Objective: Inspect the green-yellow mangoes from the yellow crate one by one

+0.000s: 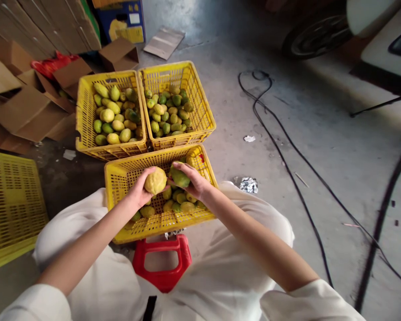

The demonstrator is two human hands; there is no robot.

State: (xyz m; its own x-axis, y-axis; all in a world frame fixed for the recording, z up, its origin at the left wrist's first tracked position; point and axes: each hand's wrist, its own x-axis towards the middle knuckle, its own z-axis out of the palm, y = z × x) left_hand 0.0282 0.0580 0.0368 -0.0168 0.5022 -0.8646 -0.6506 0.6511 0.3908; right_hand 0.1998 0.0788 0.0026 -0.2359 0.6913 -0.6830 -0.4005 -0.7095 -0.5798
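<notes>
White-sleeved arms (90, 247), hands (141, 191) (197, 182) close together

Black cables (374, 247) snake across grey floor (227, 147).

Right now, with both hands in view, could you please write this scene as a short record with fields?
Left hand: holds a yellow fruit
Right hand: holds a mostly green fruit
Position: hands close together above the front crate
Front crate contents: loose fruit
Behind it: left back crate and right back crate, side by side, both containing fruit
Far left: cardboard boxes
Right floor: black cables, crumpled foil
</notes>
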